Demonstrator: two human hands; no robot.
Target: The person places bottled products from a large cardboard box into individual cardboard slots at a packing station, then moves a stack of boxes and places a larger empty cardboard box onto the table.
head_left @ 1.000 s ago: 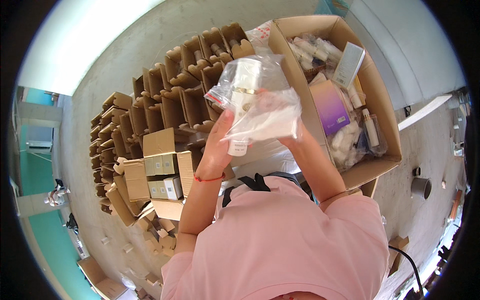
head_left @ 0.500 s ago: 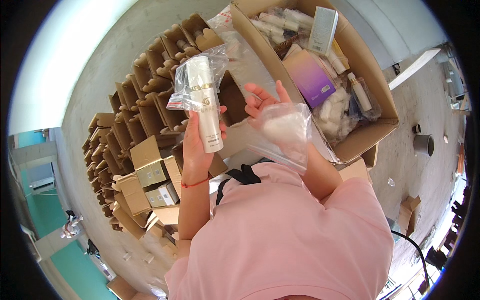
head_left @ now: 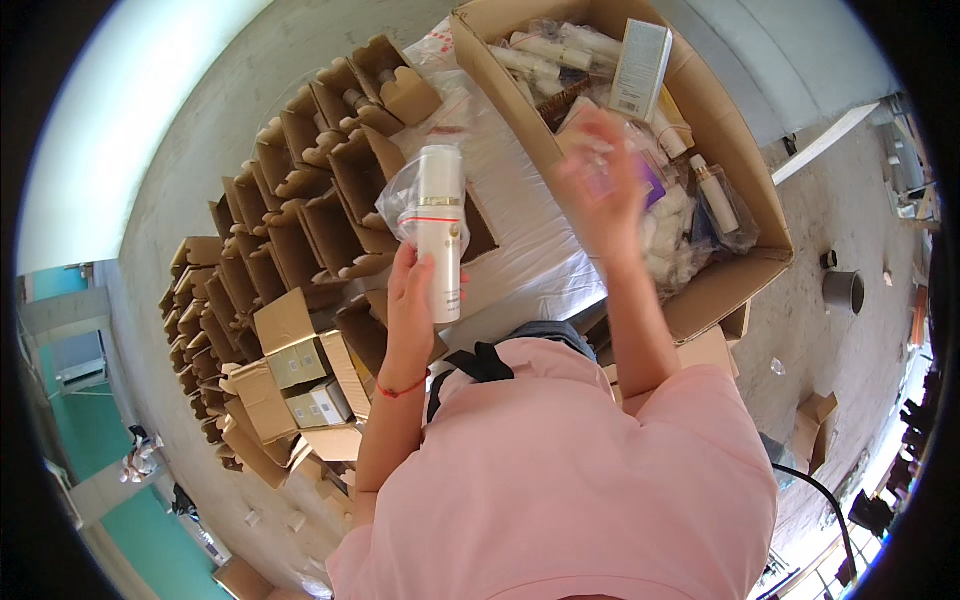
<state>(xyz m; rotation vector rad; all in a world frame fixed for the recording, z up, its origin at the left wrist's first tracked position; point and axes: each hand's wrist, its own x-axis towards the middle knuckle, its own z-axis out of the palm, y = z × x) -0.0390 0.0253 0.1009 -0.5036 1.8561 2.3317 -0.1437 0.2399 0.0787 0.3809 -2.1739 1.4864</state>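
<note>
White bottle (head_left: 441, 275) in the left hand (head_left: 408, 300), fingers wrapped snugly round its lower part, a clear bag (head_left: 398, 200) with a red line about its upper part! It's held over the white sheet (head_left: 535, 225), between the open cardboard compartments (head_left: 300, 235) and the large carton (head_left: 715, 292). And the right hand (head_left: 608, 195), all blur, is over that carton, in front of a purple box (head_left: 652, 188); whether those fingers grip anything, I cannot tell.
</note>
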